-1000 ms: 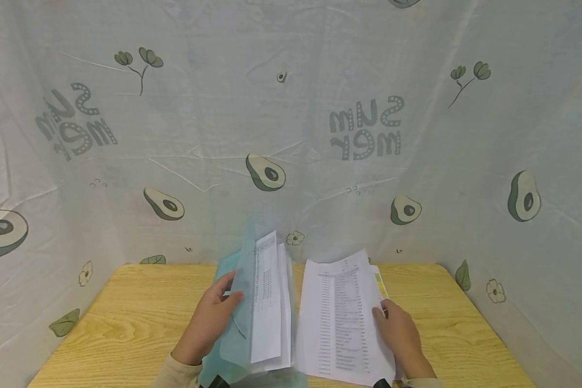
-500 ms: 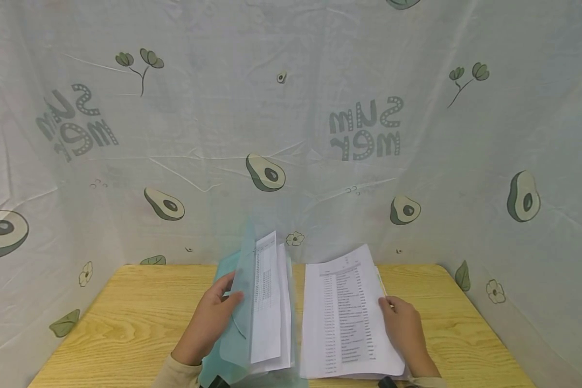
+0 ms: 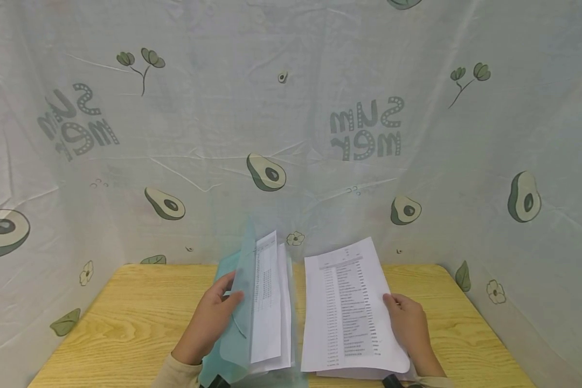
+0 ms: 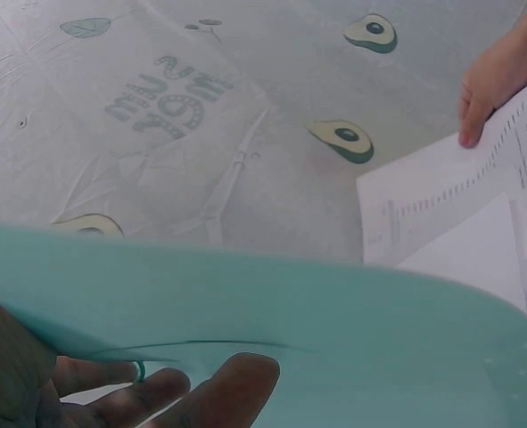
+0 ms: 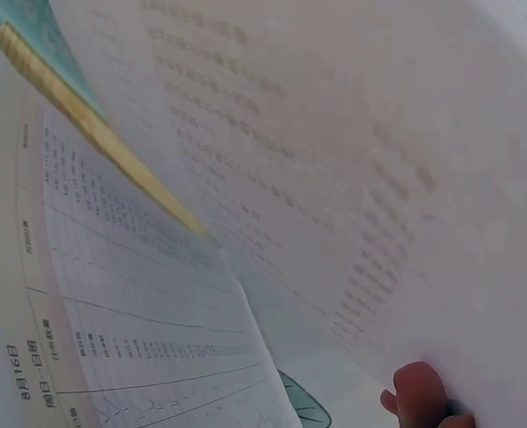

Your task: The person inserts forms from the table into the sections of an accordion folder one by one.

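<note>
A translucent teal plastic folder [image 3: 238, 307] stands open at the near middle of the wooden table [image 3: 126, 307]. My left hand [image 3: 212, 318] grips its raised front flap [image 4: 272, 330], thumb on the near face. White printed sheets [image 3: 269, 302] sit inside it. My right hand [image 3: 407, 327] holds the right edge of a printed page [image 3: 345, 307], lifted off the stack of paper [image 3: 368, 373] beneath it. The right wrist view is filled by that page [image 5: 352, 169] seen from below, with a fingertip [image 5: 421, 392] at its edge.
A pale cloth printed with avocados [image 3: 265, 172] and lettering hangs close behind and on both sides of the table. Bare wood shows left of the folder and right of the stack [image 3: 465, 328].
My right hand has lifted the printed page off the stack and tilted it up toward the folder. The left hand and the folder have stayed put.
</note>
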`<state>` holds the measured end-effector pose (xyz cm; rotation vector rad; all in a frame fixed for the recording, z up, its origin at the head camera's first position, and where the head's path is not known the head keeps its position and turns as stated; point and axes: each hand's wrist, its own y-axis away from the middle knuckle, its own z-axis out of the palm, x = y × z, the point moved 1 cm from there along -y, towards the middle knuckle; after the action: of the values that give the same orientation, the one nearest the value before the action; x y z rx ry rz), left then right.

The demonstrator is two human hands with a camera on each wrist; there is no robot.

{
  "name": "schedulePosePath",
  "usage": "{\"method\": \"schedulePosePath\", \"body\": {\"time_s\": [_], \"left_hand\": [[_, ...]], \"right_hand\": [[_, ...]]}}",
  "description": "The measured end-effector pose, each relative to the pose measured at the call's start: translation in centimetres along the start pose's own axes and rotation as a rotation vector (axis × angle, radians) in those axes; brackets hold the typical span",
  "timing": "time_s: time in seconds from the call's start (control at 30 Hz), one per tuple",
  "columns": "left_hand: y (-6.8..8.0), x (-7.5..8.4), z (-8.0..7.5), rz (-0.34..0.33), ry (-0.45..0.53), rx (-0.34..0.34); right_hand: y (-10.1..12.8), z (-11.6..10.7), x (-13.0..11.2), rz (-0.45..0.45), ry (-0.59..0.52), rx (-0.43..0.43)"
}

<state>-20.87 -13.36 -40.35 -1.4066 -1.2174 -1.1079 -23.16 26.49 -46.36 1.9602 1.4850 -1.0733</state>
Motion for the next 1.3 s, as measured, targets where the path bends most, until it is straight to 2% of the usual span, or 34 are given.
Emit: {"method": "schedulePosePath", "body": {"time_s": [0.27, 0.6, 1.3], "left_hand": [[0.00, 0.02, -0.06, -0.008, 0.004, -0.001], [-0.17, 0.07, 0.06, -0.009, -0.004, 0.004], [-0.09, 0.10, 0.01, -0.010, -0.001, -0.001]], "right_hand": [[-0.11, -0.25, -0.12, 0.013, -0.053, 0.008], [-0.20, -0.46, -0.10, 0.083, -0.098, 0.003], [0.40, 0.28, -0.96, 0.067, -0.140, 0.027]]}}
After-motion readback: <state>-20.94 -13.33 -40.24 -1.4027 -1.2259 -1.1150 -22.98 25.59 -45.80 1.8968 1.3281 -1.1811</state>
